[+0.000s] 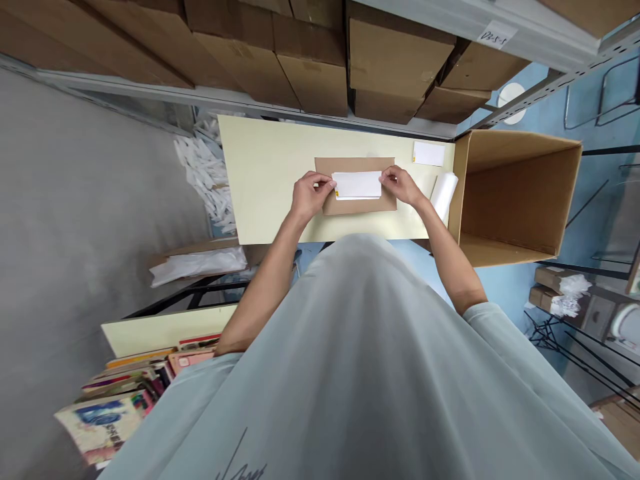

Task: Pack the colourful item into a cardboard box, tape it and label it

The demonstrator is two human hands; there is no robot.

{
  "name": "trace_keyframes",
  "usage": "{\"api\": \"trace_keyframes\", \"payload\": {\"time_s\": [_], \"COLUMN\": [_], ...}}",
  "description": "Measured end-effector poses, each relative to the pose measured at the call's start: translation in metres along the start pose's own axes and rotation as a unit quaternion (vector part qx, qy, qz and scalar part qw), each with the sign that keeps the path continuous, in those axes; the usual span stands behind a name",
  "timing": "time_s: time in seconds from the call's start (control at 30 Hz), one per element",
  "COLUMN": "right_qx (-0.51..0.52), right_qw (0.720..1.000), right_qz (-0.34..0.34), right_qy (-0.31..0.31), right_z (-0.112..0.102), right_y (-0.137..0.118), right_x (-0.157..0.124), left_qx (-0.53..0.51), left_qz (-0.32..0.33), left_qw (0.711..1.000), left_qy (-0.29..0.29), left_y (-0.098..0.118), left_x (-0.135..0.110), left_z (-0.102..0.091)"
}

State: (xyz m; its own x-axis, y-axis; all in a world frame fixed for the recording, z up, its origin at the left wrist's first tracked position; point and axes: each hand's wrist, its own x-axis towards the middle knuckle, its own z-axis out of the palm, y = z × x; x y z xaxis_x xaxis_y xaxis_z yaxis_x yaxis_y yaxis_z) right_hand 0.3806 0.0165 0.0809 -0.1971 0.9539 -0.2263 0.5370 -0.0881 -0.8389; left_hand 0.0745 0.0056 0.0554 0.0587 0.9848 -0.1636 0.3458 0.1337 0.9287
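A stack of white paper slips (pixel 358 185) with a small yellow mark at its lower left corner lies over a flat piece of brown cardboard (pixel 360 207). My left hand (pixel 311 193) pinches the left end of the slips between thumb and fingers. At the opposite end, my right hand (pixel 401 185) grips the upper right corner in the same way. Both hands rest close to the cardboard on the pale yellow table (pixel 270 180). How many slips are in the stack I cannot tell.
Another white slip (pixel 429 153) and a white roll (pixel 444 195) lie at the table's right end. Beside it stands an open cardboard box (pixel 515 200). A shelf with several brown cartons (pixel 400 60) runs along the far side. Books (pixel 120 407) are piled at lower left.
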Motion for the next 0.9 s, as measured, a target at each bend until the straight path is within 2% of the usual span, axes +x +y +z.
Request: {"api": "trace_keyframes", "payload": {"time_s": [0.23, 0.57, 0.9], "right_qx": [-0.024, -0.036, -0.052], "right_qw": [1.000, 0.999, 0.998], "right_qz": [0.008, -0.006, -0.024], "right_qy": [-0.008, -0.026, -0.015], "right_z": [0.002, 0.002, 0.007], "right_y": [-0.001, 0.013, 0.019], "right_x": [-0.004, 0.003, 0.000], "left_qx": [-0.007, 0.002, 0.008], "left_qz": [0.000, 0.003, 0.003], "left_qw": [1.000, 1.000, 1.000], "left_qy": [-0.027, -0.030, -0.019], "left_y": [0.000, -0.003, -0.012], "left_x": [0.002, 0.001, 0.003], "left_z": [-0.005, -0.003, 0.000]}}
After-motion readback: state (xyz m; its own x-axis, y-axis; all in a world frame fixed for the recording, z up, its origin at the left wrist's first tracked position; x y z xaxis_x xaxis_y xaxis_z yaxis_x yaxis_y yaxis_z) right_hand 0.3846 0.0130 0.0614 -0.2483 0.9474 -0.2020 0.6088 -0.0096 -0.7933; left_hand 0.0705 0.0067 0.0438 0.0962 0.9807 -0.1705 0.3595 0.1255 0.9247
